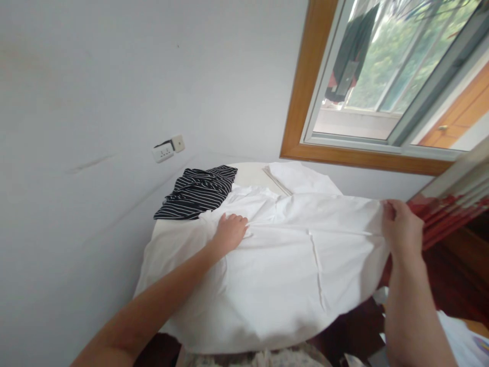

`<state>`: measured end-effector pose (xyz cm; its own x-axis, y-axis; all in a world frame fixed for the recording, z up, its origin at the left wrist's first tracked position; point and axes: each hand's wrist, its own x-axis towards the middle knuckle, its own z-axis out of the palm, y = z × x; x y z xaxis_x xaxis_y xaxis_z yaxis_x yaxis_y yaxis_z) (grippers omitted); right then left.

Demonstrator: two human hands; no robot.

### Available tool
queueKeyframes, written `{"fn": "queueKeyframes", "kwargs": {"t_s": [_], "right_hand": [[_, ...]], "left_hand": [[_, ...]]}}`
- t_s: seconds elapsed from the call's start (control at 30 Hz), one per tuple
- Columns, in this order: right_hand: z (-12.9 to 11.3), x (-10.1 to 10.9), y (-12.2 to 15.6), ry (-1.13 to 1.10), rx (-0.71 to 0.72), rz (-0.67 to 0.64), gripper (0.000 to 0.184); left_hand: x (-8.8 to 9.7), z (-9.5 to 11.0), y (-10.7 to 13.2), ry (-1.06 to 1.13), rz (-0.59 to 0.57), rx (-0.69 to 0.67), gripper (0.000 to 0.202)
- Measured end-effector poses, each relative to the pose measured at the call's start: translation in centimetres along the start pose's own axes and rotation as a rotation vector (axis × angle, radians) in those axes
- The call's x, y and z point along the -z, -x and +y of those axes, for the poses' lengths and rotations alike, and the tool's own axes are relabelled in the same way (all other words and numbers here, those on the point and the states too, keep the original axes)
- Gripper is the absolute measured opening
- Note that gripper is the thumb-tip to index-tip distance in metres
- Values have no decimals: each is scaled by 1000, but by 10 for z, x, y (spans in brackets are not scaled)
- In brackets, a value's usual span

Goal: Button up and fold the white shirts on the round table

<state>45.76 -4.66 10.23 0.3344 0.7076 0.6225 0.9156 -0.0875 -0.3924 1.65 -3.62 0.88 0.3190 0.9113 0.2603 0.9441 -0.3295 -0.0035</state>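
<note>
A white garment (275, 265) is spread across the table and hangs over its near edge, with a raised seam or strip running down its right half. My left hand (231, 233) lies on its upper left part, fingers curled into the fabric. At the far right, my right hand (402, 227) pinches the garment's corner and holds it out taut past the table. Just beyond my left hand sits a folded black cloth with white stripes (198, 191).
More folded white cloth (303, 178) rests at the back of the pale table (248, 174). A wall socket (163, 152) is on the left. The wood-framed window (292, 127) stands behind, and a red and beige curtain (443, 204) hangs at right.
</note>
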Motion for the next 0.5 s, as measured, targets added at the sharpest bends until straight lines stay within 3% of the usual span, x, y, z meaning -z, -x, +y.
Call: {"fn": "queueKeyframes", "kwargs": {"t_s": [0.13, 0.27, 0.37, 0.5], "right_hand": [[-10, -10, 13, -256, 13, -127, 35], [-36, -23, 36, -651, -21, -120, 36], [-64, -24, 52, -863, -107, -183, 34], [-102, -14, 72, -990, -180, -317, 32]], "left_hand": [[12, 8, -6, 27, 29, -191, 32], [19, 24, -36, 182, 74, -332, 40], [3, 39, -55, 262, -56, -373, 45], [-26, 55, -66, 207, -231, -294, 57]]}}
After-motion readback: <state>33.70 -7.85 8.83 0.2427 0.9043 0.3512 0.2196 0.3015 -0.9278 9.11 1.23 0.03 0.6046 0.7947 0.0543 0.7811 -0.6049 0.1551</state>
